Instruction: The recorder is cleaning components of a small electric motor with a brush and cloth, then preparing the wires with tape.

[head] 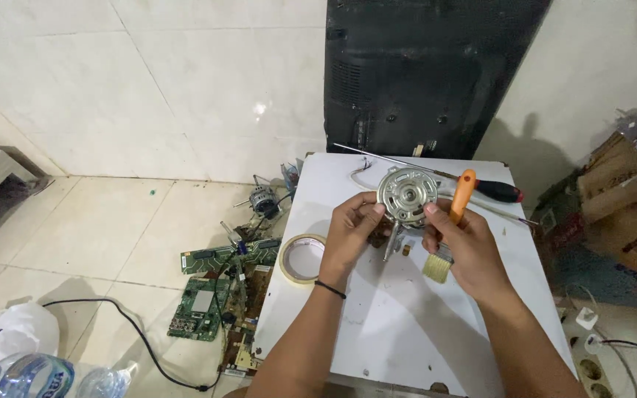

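on the floor at your far left lie plastic bottles (35,376), a black cable (134,343) and green circuit boards (204,306), with a small spare motor (265,199) nearer the wall. a roll of tape (301,258) sits on the left edge of the white tabletop (407,324).

your left hand (352,232) is clenched on the left rim of the fan motor (405,195), holding it raised over the tabletop with its round face toward you. your right hand (466,247) pinches the motor's right rim with thumb and fingertips while its palm grasps the paintbrush (451,228), orange handle up, bristles hanging down.

you look to be in the inspect-and-clean step; a next move would call for freeing the right fingers from the rim and turning the brush so its bristles meet the housing, the left grip holding steady.

the motor is a silvery stamped disc with vent slots around a central bearing, its shaft pointing down. a red-handled screwdriver (473,184) lies behind it.
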